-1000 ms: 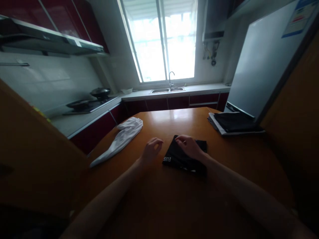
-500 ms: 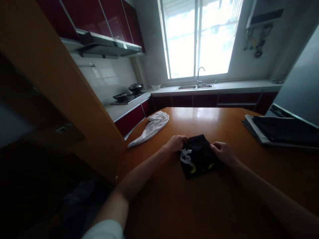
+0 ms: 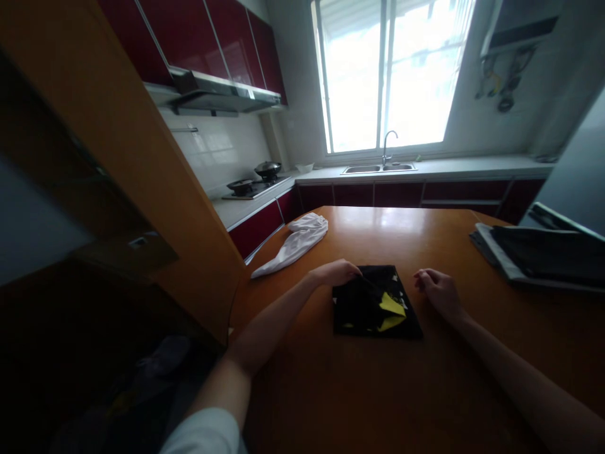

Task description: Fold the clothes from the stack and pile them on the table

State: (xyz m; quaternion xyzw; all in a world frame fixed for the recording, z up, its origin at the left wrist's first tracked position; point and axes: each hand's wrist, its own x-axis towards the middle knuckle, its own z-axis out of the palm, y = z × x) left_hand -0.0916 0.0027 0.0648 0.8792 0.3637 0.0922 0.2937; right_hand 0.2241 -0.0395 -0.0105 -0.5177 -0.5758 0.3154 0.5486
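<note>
A round wooden table (image 3: pixel 406 391) with a glossy orange-brown top carries everything here. Near its middle lies a folded black garment (image 3: pixel 373 306) with yellow patches showing on it. At the far left edge, well apart from it, a long white cloth (image 3: pixel 293 244) lies stretched out, one end hanging toward the rim. At the far right edge sits a flat stack of folded dark clothes (image 3: pixel 539 252) on a pale layer. The far side of the top reflects window light.
</note>
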